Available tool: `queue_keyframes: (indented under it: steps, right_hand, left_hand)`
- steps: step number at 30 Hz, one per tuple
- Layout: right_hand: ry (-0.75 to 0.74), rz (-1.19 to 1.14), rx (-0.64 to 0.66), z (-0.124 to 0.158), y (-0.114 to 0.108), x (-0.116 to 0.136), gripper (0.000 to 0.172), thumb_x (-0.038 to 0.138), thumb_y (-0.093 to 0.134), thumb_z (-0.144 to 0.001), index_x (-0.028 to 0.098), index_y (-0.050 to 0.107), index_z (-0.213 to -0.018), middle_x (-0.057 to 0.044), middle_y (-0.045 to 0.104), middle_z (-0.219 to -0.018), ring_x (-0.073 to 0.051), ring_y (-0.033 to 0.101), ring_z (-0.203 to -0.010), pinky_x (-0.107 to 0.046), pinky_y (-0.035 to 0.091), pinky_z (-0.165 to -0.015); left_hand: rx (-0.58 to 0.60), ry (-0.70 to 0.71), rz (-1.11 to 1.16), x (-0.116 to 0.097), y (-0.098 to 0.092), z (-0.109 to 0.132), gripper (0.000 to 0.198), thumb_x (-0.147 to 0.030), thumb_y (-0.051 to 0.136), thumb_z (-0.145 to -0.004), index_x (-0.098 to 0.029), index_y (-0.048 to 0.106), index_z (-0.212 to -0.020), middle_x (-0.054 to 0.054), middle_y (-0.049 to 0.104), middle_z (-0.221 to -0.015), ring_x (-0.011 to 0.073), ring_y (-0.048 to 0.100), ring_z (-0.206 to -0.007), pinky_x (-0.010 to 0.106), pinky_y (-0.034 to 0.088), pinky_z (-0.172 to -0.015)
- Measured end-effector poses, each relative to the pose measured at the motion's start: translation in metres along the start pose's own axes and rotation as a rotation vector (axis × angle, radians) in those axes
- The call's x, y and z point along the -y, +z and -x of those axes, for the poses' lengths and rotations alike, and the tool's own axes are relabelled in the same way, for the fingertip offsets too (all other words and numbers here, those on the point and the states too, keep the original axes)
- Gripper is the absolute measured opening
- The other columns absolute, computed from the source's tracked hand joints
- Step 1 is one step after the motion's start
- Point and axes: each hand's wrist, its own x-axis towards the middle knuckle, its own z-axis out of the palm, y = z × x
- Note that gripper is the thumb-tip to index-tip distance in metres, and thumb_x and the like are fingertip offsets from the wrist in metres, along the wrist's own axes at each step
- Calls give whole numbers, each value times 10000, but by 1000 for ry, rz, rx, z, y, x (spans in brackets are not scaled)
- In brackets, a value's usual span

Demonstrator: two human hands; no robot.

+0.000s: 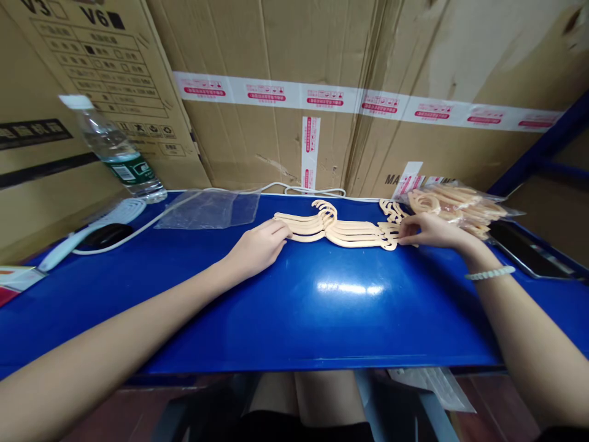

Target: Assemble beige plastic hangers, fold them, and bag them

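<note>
Several beige plastic hangers (pixel 353 233) lie overlapped in a flat row on the blue table, their hooks bunched at the middle. My left hand (pixel 262 247) has its fingertips closed on the left ends of these hangers. At the right end, my right hand (pixel 430 232) pinches more beige hangers (pixel 389 233) with thumb and fingers. The hooks of this second group (pixel 392 210) point away from me, and part of it is hidden behind my fingers. Just beyond my right hand lies a clear plastic bag of beige hangers (pixel 460 205).
A clear plastic sheet (pixel 209 210), a white cable (pixel 276 185), a black mouse (pixel 109 234), a pale hairbrush (pixel 94 230) and a tilted water bottle (pixel 120 153) occupy the left. A dark phone (pixel 529 252) lies far right. Cardboard boxes (pixel 276 141) wall the back of the blue table (pixel 294 319).
</note>
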Motion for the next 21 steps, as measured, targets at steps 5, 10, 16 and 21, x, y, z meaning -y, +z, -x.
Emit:
queue_keyframes:
  steps: [5,10,16,21]
  right_hand:
    - [-3,35,-62,-4,1,-6,354,543,694,-682,194,691,-747,-70,728,-742,-223,659,-676,-327,488,-611]
    - [-15,37,-78,-7,3,-8,350,538,692,-704,194,702,-767,-74,737,-762,-230,666,-705,-332,504,-638]
    - [-25,136,-148,5,-9,-3,306,475,656,-771,192,738,-854,-78,753,-815,-246,676,-749,-346,512,-686]
    - [40,261,-467,14,-14,2,219,358,575,-837,209,734,-859,-94,756,-888,-276,683,-805,-375,508,-736]
  left_hand:
    - [23,-18,-3,-2,0,0,198,-138,479,-972,-147,650,-1070,106,700,-1126,269,653,-1068,401,565,-931]
    - [19,-17,-9,-4,-1,0,231,-144,457,-979,-137,657,-1095,122,697,-1147,273,653,-1080,421,572,-936]
    - [-26,14,-42,-9,-3,-1,219,-156,462,-979,-143,654,-1084,119,701,-1125,262,655,-1071,414,564,-948]
    - [-65,42,-29,-15,-5,-1,195,-145,495,-962,-153,656,-1073,113,708,-1126,257,666,-1054,404,564,-917]
